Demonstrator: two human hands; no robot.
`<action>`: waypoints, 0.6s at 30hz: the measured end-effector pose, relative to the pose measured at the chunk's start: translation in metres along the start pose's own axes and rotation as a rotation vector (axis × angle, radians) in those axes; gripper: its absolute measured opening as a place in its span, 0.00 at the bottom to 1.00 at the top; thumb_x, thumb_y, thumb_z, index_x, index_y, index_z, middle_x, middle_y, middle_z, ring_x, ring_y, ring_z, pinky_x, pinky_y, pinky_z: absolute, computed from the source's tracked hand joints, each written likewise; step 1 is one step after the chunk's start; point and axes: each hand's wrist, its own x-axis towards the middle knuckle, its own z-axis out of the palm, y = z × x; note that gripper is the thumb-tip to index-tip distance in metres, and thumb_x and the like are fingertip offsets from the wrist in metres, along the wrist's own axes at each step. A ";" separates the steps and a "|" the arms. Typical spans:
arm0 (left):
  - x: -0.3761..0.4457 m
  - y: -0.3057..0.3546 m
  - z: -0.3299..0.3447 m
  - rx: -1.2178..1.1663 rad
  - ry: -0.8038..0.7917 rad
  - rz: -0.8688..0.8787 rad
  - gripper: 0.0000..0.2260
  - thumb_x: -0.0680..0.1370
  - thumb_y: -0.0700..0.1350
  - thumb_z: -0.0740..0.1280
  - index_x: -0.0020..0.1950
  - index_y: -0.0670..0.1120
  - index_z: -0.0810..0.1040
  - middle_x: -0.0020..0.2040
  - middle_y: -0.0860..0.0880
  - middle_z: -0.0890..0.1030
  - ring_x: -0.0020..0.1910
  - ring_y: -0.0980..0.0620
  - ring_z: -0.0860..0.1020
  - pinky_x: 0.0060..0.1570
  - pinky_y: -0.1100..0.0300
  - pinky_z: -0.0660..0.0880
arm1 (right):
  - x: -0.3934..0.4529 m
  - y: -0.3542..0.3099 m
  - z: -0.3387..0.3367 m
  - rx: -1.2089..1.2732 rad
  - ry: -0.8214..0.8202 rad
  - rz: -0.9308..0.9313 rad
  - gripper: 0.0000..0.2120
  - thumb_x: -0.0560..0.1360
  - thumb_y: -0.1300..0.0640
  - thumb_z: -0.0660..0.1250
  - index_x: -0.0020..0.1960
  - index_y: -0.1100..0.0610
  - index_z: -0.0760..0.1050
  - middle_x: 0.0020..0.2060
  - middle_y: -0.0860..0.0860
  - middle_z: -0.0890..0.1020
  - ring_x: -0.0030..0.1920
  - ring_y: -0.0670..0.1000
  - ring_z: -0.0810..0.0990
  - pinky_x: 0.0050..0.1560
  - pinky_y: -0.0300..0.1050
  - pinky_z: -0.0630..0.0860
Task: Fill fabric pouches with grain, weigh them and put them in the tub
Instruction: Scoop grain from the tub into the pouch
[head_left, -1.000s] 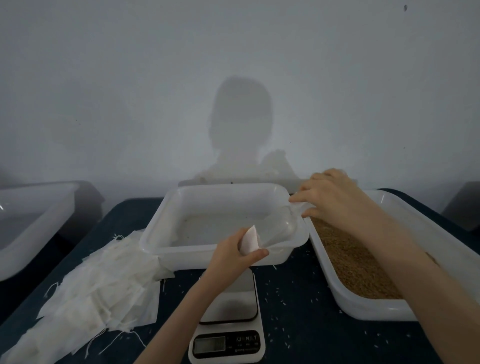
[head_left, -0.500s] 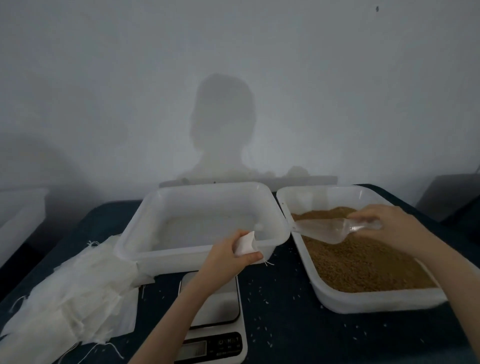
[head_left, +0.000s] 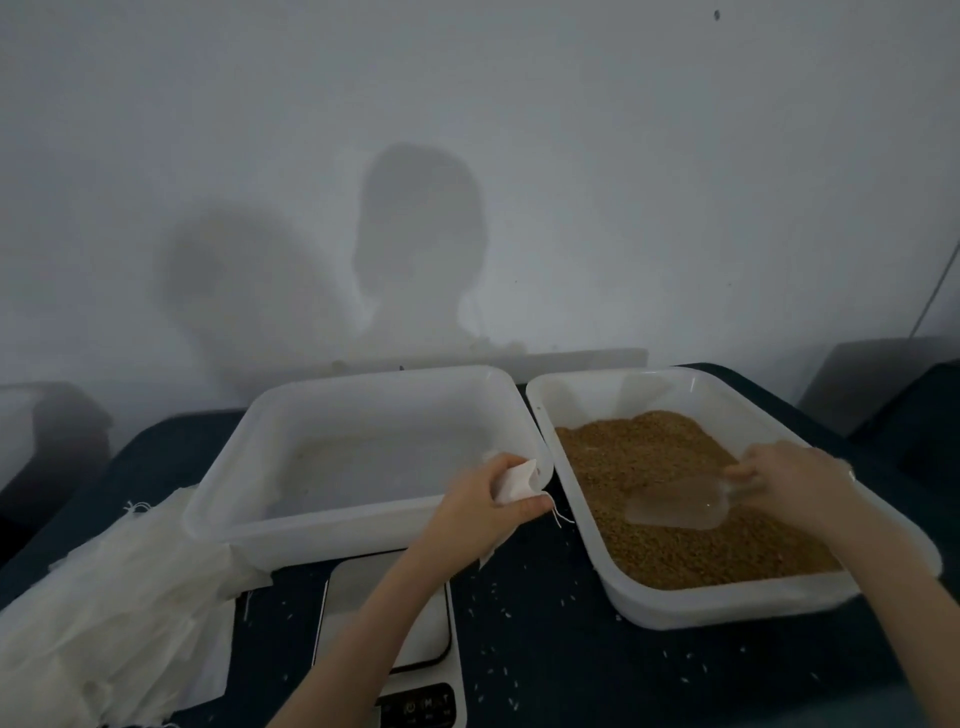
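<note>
Right hand (head_left: 789, 486) grips a clear plastic scoop (head_left: 675, 503), its mouth lowered onto brown grain (head_left: 649, 457) to load it. Left hand (head_left: 480, 512) pinches a small white fabric pouch (head_left: 514, 483) nearby, ready for filling.

Two bare forearms are seen rising from the lower edge of the head view, with no sleeve shown on either. The left hand (head_left: 480, 512) is bare, and no ring or watch is seen on it. Near the wrist of the right hand (head_left: 795, 486) a small pale glint is noticed, possibly a bracelet.
</note>
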 end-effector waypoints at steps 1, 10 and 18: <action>0.000 0.002 0.002 -0.005 -0.011 0.006 0.11 0.71 0.59 0.71 0.48 0.69 0.70 0.43 0.65 0.77 0.43 0.73 0.74 0.36 0.76 0.70 | 0.001 0.000 -0.001 -0.041 -0.003 0.044 0.08 0.73 0.42 0.66 0.52 0.40 0.76 0.43 0.41 0.76 0.43 0.45 0.74 0.46 0.43 0.75; 0.003 -0.004 0.017 -0.014 -0.043 0.020 0.10 0.72 0.56 0.71 0.48 0.66 0.72 0.42 0.69 0.77 0.43 0.73 0.75 0.38 0.80 0.68 | 0.016 -0.025 0.012 0.021 -0.038 -0.104 0.05 0.73 0.46 0.66 0.48 0.39 0.79 0.50 0.41 0.79 0.52 0.48 0.78 0.57 0.48 0.73; 0.003 -0.013 0.015 0.046 0.011 0.011 0.08 0.72 0.58 0.70 0.48 0.61 0.75 0.42 0.61 0.80 0.42 0.69 0.76 0.38 0.78 0.68 | 0.007 -0.019 0.022 0.476 -0.104 -0.087 0.15 0.69 0.54 0.75 0.43 0.34 0.75 0.43 0.42 0.79 0.44 0.40 0.75 0.47 0.38 0.73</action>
